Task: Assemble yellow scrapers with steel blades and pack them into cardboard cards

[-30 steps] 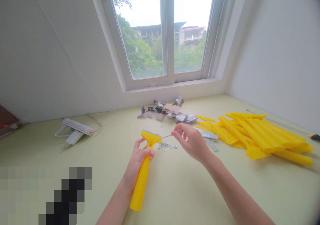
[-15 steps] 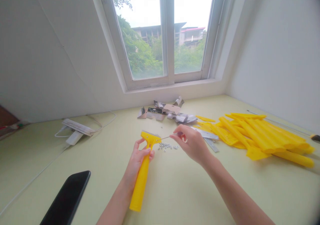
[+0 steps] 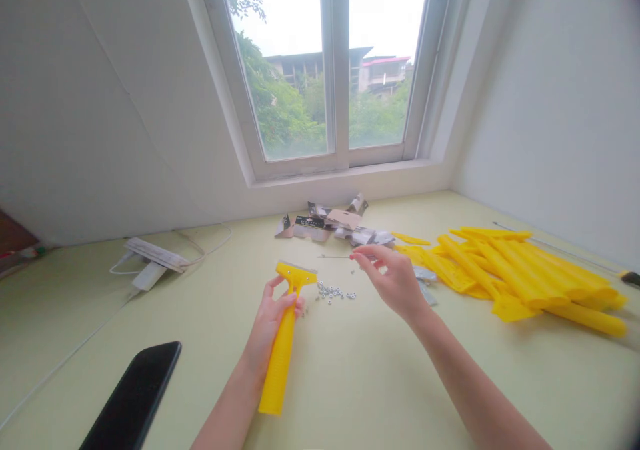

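My left hand (image 3: 275, 313) is closed around the neck of a yellow scraper (image 3: 281, 363), its wide head pointing away from me and its handle slanting down towards me. A thin metal edge shows along the head, with small screws in its face. My right hand (image 3: 393, 280) pinches a screwdriver with a slim metal shaft (image 3: 334, 257); the fingers hide most of its handle. The shaft points left, its tip apart from the scraper head. Just right of the scraper lies a loose scatter of small metal nuts (image 3: 333, 291) on the table.
Yellow plastic scraper parts (image 3: 525, 263) are heaped at the right. Torn packaging (image 3: 345, 220) lies below the window, with flat metal pieces (image 3: 426, 277) behind my right hand. A black phone (image 3: 135, 397) rests at front left, near a white power strip (image 3: 156, 255) with cables.
The screwdriver tip has come away from the scraper head, and my right hand has shifted up slightly. The scraper in my left hand has moved slightly left.
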Motion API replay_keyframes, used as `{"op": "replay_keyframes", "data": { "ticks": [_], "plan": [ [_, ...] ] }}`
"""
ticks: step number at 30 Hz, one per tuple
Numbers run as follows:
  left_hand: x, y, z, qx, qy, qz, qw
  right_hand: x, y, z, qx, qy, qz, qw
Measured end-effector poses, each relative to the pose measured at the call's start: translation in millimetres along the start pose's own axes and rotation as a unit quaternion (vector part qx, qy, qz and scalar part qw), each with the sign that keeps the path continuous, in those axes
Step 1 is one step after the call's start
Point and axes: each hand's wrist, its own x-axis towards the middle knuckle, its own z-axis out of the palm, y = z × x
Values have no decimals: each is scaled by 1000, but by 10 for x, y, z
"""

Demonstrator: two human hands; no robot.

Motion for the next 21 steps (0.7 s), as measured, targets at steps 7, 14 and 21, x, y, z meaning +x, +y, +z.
{"op": "replay_keyframes", "data": {
  "ticks": [7,14,21],
  "plan": [
    [5,37,-22,-18,6,-1,1000,47,67,-69,46,-22,32,998],
    [-36,26,33,-16,-8,-7,1000,-31,-49,8,-22,-112,-70,991],
    [-52,33,50,-3,-6,-13,1000,-43,-27,41,-34,-107,-88,990]
  ]
}}
